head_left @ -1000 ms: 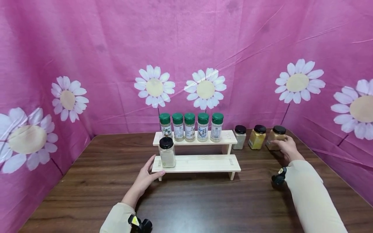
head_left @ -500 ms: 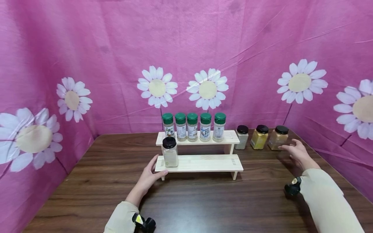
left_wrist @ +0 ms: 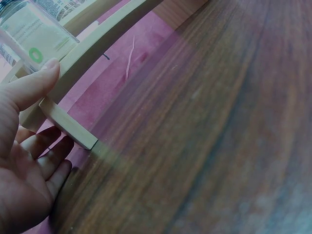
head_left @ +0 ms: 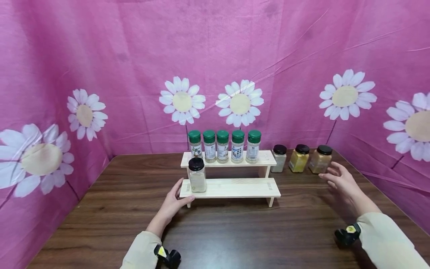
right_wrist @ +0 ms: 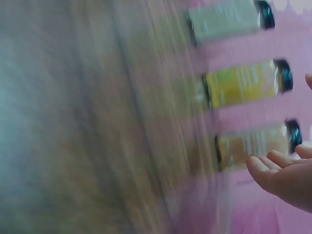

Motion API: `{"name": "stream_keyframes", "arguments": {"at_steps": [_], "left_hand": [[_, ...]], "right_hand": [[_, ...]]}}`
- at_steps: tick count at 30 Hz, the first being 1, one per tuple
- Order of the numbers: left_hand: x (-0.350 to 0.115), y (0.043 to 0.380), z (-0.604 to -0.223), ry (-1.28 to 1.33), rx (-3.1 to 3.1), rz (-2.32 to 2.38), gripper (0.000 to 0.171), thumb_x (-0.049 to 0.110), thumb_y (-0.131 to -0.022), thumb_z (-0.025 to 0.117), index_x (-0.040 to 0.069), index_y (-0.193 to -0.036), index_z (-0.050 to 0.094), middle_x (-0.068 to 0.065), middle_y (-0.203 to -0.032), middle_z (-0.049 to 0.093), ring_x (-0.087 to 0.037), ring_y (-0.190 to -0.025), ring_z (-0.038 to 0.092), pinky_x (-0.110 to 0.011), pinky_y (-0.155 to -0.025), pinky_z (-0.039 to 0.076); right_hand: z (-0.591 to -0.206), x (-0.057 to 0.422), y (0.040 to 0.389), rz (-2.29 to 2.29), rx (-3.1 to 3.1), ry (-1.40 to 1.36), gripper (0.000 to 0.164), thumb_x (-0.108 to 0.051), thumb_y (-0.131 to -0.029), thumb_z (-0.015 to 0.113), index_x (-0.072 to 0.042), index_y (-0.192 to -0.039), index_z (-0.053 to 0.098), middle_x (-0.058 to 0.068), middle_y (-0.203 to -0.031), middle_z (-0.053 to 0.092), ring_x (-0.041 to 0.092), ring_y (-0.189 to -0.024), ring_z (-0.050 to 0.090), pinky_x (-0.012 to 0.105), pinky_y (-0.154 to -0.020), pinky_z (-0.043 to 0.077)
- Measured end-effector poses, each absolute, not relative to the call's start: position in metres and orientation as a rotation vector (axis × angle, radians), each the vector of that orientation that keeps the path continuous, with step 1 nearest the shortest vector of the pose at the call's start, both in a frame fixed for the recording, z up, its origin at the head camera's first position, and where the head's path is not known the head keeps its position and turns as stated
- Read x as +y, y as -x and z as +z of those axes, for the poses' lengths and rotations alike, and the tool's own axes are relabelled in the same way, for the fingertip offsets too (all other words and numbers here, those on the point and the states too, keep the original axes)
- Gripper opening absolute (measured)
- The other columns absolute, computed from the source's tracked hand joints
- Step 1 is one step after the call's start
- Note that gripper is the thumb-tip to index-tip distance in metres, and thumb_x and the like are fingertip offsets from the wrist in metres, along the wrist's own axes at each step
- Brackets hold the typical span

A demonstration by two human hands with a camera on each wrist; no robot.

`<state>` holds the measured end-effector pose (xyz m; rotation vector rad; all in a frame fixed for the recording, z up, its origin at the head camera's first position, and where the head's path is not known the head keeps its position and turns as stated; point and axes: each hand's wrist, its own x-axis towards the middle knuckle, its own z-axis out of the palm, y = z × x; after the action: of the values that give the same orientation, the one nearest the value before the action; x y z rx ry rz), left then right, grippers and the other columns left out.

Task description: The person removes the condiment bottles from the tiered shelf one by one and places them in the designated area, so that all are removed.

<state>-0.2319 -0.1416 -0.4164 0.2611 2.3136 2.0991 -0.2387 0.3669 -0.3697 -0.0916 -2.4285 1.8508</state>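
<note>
My left hand (head_left: 170,205) holds the left end of the lower step of a two-step wooden rack (head_left: 238,188). In the left wrist view, its thumb (left_wrist: 41,83) lies along the shelf edge and its fingers are bent around the leg. A black-capped spice jar (head_left: 197,175) with pale contents stands on that step, close to the hand. Several green-capped shaker bottles (head_left: 223,147) line the upper step. At the right, my right hand (head_left: 342,183) hovers with loosely bent fingers, holding nothing, just in front of a black-capped jar of tan powder (head_left: 320,160).
Left of the tan jar stand a jar of yellow powder (head_left: 299,160) and a jar of greyish powder (head_left: 279,160), both black-capped. A pink flowered cloth (head_left: 208,56) hangs behind and beside the brown wooden table (head_left: 221,231).
My right hand has let go of the tan jar and drawn back towards the right and nearer to me. The left hand keeps its place on the rack.
</note>
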Motion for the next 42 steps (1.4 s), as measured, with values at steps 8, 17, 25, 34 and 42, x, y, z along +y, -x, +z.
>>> {"name": "stream_keyframes", "arguments": {"at_steps": [8,17,25,34,42], "left_hand": [[-0.142,0.229,-0.416,-0.238,2.318,2.086,0.079,0.006,-0.073,0.067,0.002,-0.136,0.019,-0.022,-0.125,0.041,-0.023,-0.105,0.045,-0.03,-0.086,0.032],[-0.14,0.233,-0.415,-0.252,2.329,2.087,0.079,0.008,-0.074,0.068,0.003,-0.136,0.02,-0.02,-0.125,0.042,-0.022,-0.106,0.044,-0.032,-0.087,0.031],[-0.14,0.233,-0.415,-0.236,2.317,2.099,0.079,0.007,-0.073,0.068,0.003,-0.136,0.019,-0.02,-0.125,0.041,-0.022,-0.106,0.043,-0.032,-0.088,0.031],[-0.142,0.228,-0.417,-0.223,2.317,2.081,0.079,0.007,-0.074,0.068,0.002,-0.136,0.019,-0.021,-0.125,0.041,-0.023,-0.106,0.043,-0.031,-0.086,0.033],[-0.141,0.233,-0.418,-0.257,2.333,2.098,0.079,0.006,-0.072,0.068,0.001,-0.135,0.02,-0.021,-0.123,0.043,-0.023,-0.103,0.046,-0.03,-0.084,0.035]], "right_hand": [[-0.37,0.336,0.215,1.87,-2.271,-0.143,0.067,-0.003,-0.08,0.058,0.003,-0.133,0.017,0.002,-0.109,0.048,0.007,-0.1,0.043,0.011,-0.07,0.038],[-0.349,0.284,0.196,1.968,-2.042,-0.552,0.05,0.016,-0.076,0.052,-0.018,-0.112,0.043,-0.011,-0.1,0.057,0.0,-0.091,0.051,0.014,-0.071,0.041],[-0.349,0.234,0.197,2.05,-2.104,-0.619,0.047,0.009,-0.078,0.054,0.0,-0.122,0.039,-0.008,-0.104,0.055,0.008,-0.096,0.051,0.02,-0.076,0.041],[-0.358,0.188,0.206,2.094,-2.184,-0.59,0.054,0.006,-0.078,0.056,0.017,-0.122,0.027,0.028,-0.116,0.043,0.024,-0.102,0.049,0.025,-0.078,0.042],[-0.358,0.161,0.216,2.206,-2.183,-0.586,0.054,0.005,-0.077,0.058,0.012,-0.123,0.031,0.035,-0.12,0.036,0.046,-0.109,0.034,0.027,-0.079,0.041]]}}
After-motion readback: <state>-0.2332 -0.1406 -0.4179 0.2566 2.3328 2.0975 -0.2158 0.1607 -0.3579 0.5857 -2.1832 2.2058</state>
